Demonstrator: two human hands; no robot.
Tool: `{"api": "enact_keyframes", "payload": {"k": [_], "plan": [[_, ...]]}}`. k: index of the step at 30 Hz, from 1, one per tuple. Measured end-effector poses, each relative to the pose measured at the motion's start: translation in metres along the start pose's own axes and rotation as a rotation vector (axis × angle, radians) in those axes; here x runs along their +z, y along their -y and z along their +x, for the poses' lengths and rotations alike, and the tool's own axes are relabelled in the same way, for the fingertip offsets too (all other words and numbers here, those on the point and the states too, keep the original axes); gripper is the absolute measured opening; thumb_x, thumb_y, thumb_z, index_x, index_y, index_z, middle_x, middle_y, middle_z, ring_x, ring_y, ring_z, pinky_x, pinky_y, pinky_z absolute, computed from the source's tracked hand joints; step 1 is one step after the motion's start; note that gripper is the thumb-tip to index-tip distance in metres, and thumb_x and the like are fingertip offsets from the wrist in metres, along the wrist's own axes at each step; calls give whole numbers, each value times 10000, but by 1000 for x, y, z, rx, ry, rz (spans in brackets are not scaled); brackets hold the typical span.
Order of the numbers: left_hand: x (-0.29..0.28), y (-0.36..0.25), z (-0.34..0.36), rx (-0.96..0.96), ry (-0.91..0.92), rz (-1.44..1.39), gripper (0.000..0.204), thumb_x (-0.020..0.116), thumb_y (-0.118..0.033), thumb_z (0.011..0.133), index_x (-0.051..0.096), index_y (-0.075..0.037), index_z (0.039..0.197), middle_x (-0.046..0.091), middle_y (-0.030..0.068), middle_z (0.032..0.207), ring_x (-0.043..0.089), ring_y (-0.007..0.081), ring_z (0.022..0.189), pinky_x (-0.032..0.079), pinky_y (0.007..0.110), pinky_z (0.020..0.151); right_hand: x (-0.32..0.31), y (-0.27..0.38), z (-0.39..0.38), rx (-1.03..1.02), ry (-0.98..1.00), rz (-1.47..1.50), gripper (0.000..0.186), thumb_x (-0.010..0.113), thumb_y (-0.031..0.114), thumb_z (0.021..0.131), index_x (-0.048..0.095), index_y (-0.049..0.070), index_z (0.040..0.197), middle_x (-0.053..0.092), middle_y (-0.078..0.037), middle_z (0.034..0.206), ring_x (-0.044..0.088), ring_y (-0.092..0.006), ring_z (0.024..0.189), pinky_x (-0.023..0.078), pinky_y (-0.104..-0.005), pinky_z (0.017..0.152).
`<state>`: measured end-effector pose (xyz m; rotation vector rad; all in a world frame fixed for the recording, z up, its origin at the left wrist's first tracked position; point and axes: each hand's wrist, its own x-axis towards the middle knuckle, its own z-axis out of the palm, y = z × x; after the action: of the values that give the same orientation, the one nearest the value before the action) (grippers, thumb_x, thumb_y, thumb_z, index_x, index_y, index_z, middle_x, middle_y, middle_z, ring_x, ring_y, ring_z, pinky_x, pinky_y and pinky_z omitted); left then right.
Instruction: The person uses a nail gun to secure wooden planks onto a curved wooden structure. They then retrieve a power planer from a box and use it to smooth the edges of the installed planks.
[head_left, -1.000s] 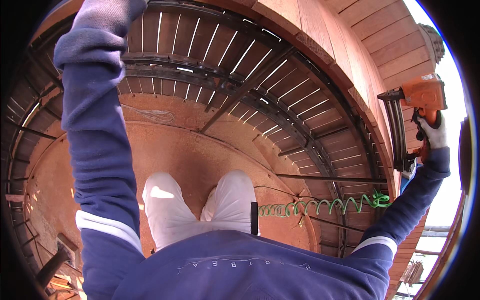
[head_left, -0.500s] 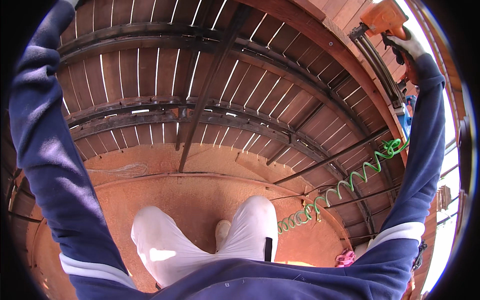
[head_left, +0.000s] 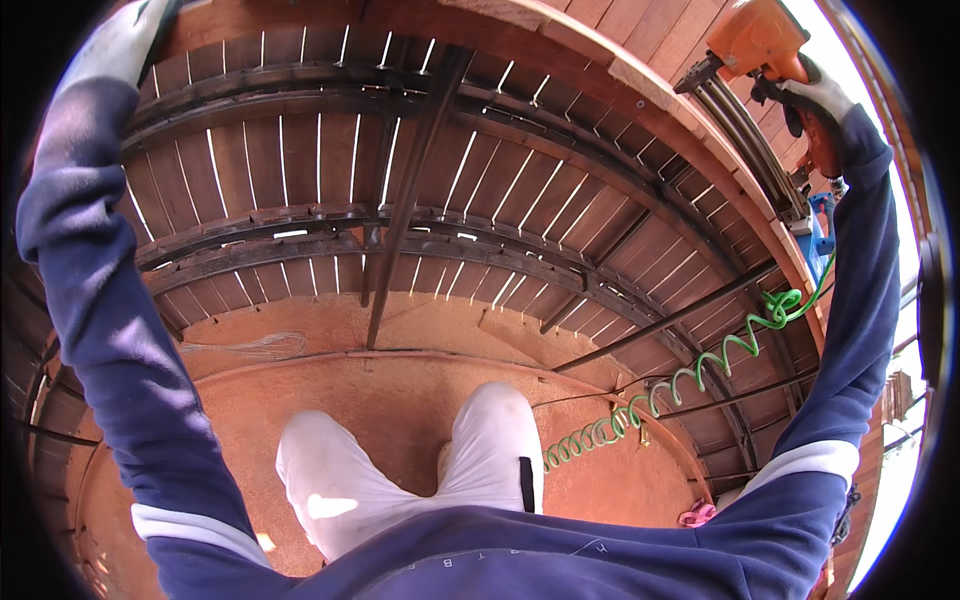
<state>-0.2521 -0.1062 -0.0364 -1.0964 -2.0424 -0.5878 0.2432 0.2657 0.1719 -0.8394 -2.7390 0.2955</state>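
Note:
At the upper left, my left hand, in a pale glove with dark parts, reaches to the wooden rim, its fingers mostly hidden at the frame's edge. My right hand, also gloved, is closed on the handle of an orange nail gun. The gun's long dark magazine angles down along the planked curved edge at upper right. A green coiled hose rises from near my right leg toward a blue tool below the gun.
Around me curves a slatted wooden shell with black metal rings and struts. Below are my legs on a rust-brown floor. A small pink object lies at the lower right, and a loose wire bundle at left.
My right hand and the nail gun have moved up toward the top right. My view has shifted, and more of my left glove shows now than half a second ago.

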Motion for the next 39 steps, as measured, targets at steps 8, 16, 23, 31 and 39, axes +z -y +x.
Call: {"api": "enact_keyframes", "payload": {"k": [8,16,23,31,39], "plan": [[-44,-14,0,290,477,345,358,539,-85,890,589,-87,1244,649,113,1197,630,285,1074,498,395,928,14,37,-30,-388,7,-158,402,764,66,739,618,-1,1108,687,-132,935,677,-264,773,549,-357,743],[-51,-67,54,-554,756,113,472,490,-525,941,719,-113,922,698,172,944,654,377,927,501,462,827,-8,57,-12,-81,246,78,340,740,103,745,626,10,1052,678,-209,885,668,-402,867,540,-409,774],[-51,-63,56,-623,753,84,414,523,-498,924,693,-122,956,694,167,961,646,391,921,503,475,814,-13,87,36,-65,564,434,343,725,110,762,626,19,1077,681,-223,905,677,-393,871,540,-396,771],[-50,-59,55,-613,759,88,433,524,-497,920,695,-112,1020,694,166,1019,642,381,974,502,462,848,-1,103,62,-130,701,362,393,711,131,765,595,39,1129,672,-233,885,658,-415,852,534,-418,745],[-49,-57,53,-610,750,40,415,531,-474,921,697,-106,1017,693,165,1014,640,387,960,502,462,838,8,103,72,-161,731,399,326,708,100,773,645,22,1083,659,-230,860,640,-418,818,526,-395,728]]}}
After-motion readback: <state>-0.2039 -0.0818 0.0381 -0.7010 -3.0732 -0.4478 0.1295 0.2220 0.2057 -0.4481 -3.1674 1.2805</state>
